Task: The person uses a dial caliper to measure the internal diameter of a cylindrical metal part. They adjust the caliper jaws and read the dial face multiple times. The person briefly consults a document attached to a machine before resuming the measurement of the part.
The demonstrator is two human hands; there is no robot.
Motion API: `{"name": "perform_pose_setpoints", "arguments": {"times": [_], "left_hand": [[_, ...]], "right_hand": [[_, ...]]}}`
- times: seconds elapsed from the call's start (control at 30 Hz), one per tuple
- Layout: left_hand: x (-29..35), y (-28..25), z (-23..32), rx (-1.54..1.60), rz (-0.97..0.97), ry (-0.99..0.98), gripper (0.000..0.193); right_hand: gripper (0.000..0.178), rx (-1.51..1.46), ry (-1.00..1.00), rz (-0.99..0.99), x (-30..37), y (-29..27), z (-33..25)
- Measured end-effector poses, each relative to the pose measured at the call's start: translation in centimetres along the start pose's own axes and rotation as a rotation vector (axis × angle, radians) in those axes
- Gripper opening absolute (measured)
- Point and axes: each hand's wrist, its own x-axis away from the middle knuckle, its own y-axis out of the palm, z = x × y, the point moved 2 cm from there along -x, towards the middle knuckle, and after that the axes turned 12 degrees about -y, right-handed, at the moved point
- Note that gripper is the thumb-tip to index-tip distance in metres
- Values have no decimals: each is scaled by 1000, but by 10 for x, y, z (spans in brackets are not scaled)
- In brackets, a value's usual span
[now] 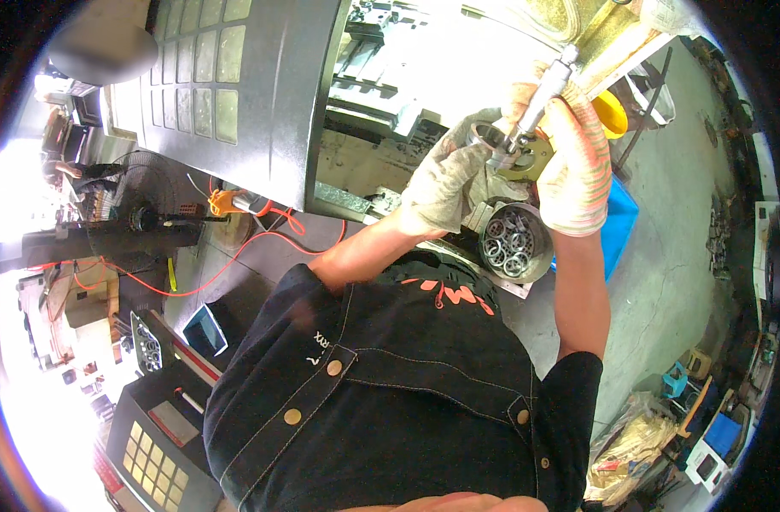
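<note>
My left hand [445,186], in a soiled grey glove, grips a metal ring [487,138]. In my right hand [578,166], gloved in white with pale stripes, is a silver micrometer [545,98]. Its barrel slants up to the right between my thumb and fingers, and its lower end meets the ring's right side. I cannot tell whether its measuring faces touch the ring. A yellowish part [533,162] shows just below the barrel, partly hidden by my hands. Below them stands a round metal bucket [541,253] with many loose metal rings [508,241] in it.
Ahead is a brightly lit machine bay, with a dark panelled machine door [279,111] at its left. A blue bin [620,226] and a yellow container [610,115] stand at the right. An orange hose [227,264] crosses the floor near a black fan [138,209].
</note>
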Motion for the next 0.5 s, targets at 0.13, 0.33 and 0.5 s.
{"name": "perform_pose_setpoints", "arguments": {"times": [0.13, 0.33, 0.5], "left_hand": [[0, 0, 3, 204, -78, -71, 44], [-3, -9, -4, 153, -50, -62, 49], [-5, -4, 0, 41, -36, -40, 63]], "right_hand": [[34, -71, 29, 4, 2, -2, 1], [34, 53, -22, -104, 2, -5, 5], [30, -64, 10, -9, 2, -1, 4]]}}
